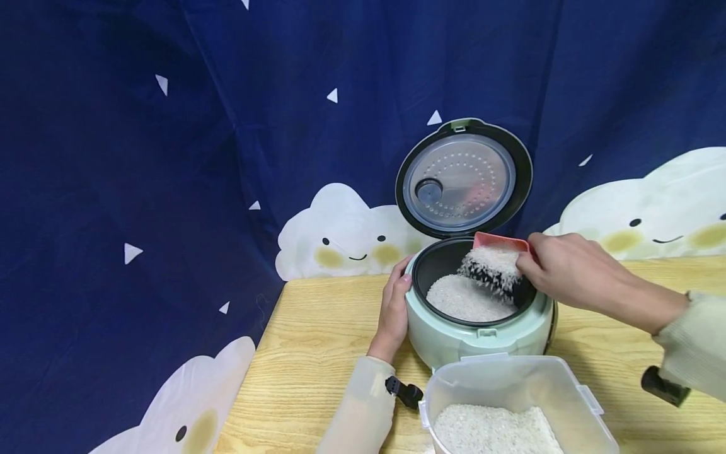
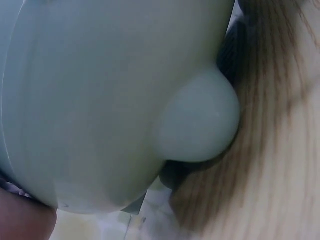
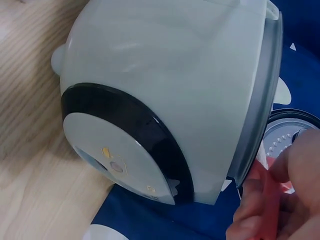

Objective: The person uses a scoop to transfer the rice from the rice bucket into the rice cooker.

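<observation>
Rice, and plenty of it, was being spilled from the red scoop (image 1: 501,240), tipped over the far right of the rice cooker (image 1: 471,340)! The scoop's handle was clamped firmly in the right hand (image 1: 573,268), fingers curled round it, as confirmed from the right wrist. Loose grains were caught in mid-air below it, above a white mound of rice (image 1: 462,299) already heaped in the dark inner pot (image 1: 433,265). Over on the left, the cooker's pale green side was touched by the left hand (image 1: 393,309), its fingers laid nearly straight up towards the rim. Behind, the lid (image 1: 459,180) was held upright on its hinge. Just in front, more rice was contained in a clear plastic box (image 1: 488,381), and both vessels were carried by the wood-grained worktop (image 1: 323,321), backed by a blue cloud-printed curtain (image 1: 312,145).
</observation>
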The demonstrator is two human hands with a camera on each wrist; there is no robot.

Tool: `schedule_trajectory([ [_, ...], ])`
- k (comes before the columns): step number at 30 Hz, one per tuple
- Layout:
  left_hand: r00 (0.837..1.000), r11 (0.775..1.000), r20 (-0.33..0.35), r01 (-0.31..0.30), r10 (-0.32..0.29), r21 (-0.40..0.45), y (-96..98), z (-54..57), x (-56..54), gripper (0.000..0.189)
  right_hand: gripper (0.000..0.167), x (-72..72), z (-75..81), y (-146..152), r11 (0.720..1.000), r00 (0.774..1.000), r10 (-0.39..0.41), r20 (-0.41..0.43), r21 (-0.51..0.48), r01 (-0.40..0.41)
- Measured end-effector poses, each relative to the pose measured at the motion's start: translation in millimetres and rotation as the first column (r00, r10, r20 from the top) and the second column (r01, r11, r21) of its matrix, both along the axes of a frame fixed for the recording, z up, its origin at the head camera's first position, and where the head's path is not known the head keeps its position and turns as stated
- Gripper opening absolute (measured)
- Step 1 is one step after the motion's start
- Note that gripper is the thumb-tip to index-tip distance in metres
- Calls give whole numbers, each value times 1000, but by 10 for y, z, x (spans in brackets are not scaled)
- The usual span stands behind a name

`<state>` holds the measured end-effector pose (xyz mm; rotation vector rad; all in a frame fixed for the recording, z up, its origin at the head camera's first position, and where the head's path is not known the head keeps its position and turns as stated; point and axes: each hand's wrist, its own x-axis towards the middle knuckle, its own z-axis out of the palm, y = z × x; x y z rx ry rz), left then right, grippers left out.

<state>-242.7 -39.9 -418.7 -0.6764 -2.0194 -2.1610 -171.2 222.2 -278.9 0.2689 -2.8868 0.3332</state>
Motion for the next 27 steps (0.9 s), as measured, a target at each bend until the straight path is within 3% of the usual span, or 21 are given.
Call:
schedule_trajectory([
  [7, 1000, 1000, 7, 7, -7, 14, 6, 1, -4, 55, 25, 17, -7, -8, 1000, 995, 19, -98, 13, -18],
  [17, 1000, 1000, 5, 15, -15, 18, 16, 4, -4, 55, 17, 80, -21, -26, 1000, 991, 19, -131, 1, -19],
  [27, 1000, 1000, 17, 9, -9, 14, 5, 0, -3, 55, 12, 193, -66, -59, 997, 976, 78, -202, 8, -78],
])
